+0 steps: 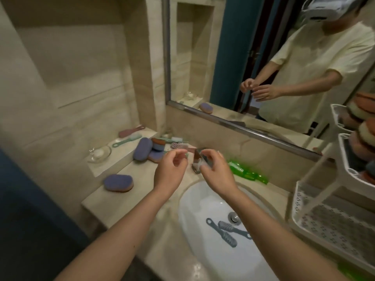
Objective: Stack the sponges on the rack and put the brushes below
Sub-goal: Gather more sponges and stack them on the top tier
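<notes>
My left hand (172,167) and my right hand (215,169) hover side by side above the back of the sink, fingers loosely curled, holding nothing. A purple sponge (118,182) lies alone on the counter at the left. Several more sponges (146,151) are piled behind my left hand. Two grey-blue brushes (225,232) lie crossed in the sink basin. A green brush (248,173) rests on the counter right of the faucet. Pink (131,131) and teal (127,140) brushes lie on the wall ledge. The white rack (300,201) at the right holds stacked sponges (364,128) on its upper tiers.
The chrome faucet (197,159) stands just in front of my right hand's fingers. A glass dish (99,154) sits on the ledge at the left. The white sink (194,201) fills the counter's middle. A large mirror (233,57) covers the wall behind.
</notes>
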The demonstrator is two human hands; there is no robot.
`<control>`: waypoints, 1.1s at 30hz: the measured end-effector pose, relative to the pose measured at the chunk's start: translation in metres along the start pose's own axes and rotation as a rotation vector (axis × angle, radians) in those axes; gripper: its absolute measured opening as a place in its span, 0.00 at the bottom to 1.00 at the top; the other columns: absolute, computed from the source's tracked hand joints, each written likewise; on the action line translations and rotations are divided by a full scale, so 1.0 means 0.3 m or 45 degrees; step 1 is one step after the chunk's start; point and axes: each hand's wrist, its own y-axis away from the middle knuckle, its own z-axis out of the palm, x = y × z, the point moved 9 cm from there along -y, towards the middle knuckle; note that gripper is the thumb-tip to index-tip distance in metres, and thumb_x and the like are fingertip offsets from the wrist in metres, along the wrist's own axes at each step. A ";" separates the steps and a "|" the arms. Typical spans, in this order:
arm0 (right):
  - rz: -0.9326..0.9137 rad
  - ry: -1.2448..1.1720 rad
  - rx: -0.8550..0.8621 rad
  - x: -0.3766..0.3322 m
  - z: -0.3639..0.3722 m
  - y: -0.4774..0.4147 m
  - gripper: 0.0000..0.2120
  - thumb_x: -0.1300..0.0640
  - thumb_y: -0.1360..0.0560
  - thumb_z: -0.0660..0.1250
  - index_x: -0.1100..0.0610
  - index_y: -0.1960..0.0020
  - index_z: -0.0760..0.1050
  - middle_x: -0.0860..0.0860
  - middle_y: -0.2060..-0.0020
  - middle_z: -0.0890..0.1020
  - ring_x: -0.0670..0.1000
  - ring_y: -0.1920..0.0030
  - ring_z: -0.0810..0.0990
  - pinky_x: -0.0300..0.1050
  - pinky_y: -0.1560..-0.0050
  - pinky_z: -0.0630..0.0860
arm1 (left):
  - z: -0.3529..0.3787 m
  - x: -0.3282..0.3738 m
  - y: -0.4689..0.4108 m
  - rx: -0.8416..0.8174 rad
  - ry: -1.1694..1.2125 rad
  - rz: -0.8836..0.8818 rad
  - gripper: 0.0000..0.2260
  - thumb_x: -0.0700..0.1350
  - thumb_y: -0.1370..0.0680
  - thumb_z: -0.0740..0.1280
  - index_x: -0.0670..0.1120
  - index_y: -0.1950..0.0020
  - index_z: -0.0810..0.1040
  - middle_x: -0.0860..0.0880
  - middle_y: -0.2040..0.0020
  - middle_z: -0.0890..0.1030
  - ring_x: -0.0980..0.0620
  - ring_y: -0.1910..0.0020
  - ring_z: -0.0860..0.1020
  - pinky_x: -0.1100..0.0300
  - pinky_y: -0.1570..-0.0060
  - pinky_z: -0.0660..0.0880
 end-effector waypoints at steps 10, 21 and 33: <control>0.041 -0.065 -0.314 -0.034 0.463 -0.054 0.20 0.59 0.27 0.65 0.52 0.35 0.72 0.48 0.39 0.74 0.47 0.39 0.73 0.43 0.44 0.71 | -0.289 -0.312 -0.011 0.099 -0.118 -0.210 0.11 0.53 0.31 0.62 0.64 0.50 0.76 0.60 0.49 0.80 0.64 0.51 0.77 0.61 0.50 0.74; 0.113 -0.068 -0.544 -0.044 0.863 -0.158 0.20 0.58 0.25 0.65 0.54 0.33 0.71 0.51 0.36 0.74 0.50 0.37 0.73 0.46 0.40 0.71 | -0.536 -0.597 -0.097 0.038 -0.286 -0.398 0.17 0.38 0.27 0.69 0.52 0.40 0.76 0.54 0.43 0.78 0.57 0.42 0.76 0.60 0.41 0.72; 0.270 -0.008 -0.739 0.067 1.124 -0.199 0.20 0.55 0.23 0.64 0.54 0.32 0.70 0.52 0.34 0.73 0.52 0.36 0.74 0.46 0.37 0.72 | -0.503 -0.796 -0.196 -0.461 -1.040 -0.318 0.32 0.41 0.27 0.68 0.50 0.24 0.62 0.49 0.23 0.61 0.48 0.24 0.58 0.55 0.27 0.58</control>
